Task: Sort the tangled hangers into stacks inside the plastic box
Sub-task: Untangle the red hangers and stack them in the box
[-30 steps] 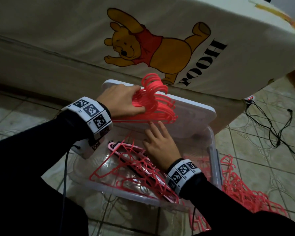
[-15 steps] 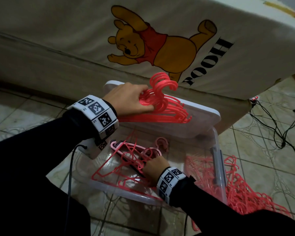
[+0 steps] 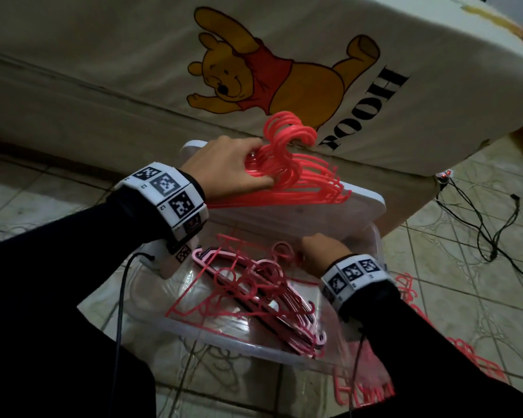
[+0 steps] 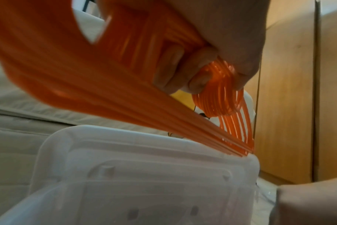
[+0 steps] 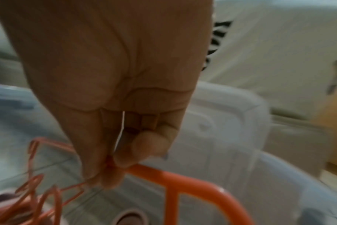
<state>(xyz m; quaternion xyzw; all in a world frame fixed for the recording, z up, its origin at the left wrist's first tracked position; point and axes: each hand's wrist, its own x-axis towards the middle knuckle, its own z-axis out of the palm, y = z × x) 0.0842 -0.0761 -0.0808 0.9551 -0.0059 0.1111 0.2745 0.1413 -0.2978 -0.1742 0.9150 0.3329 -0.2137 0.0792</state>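
Left hand (image 3: 227,167) grips hanger stack (image 3: 296,176) — right hand (image 3: 323,251) pinches loose hanger (image 5: 183,181) in box (image 3: 239,345).

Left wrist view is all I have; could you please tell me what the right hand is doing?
Observer: The right hand pinches one red hanger between thumb and fingers, inside the box.
Operator: Thank you. Besides the stack in the left hand, what lies in the box?
Observer: A loose red tangle lies over a row of pink hangers.
Operator: Is anything outside it?
Observer: Yes, a floor pile of red hangers lies to the right of the box.
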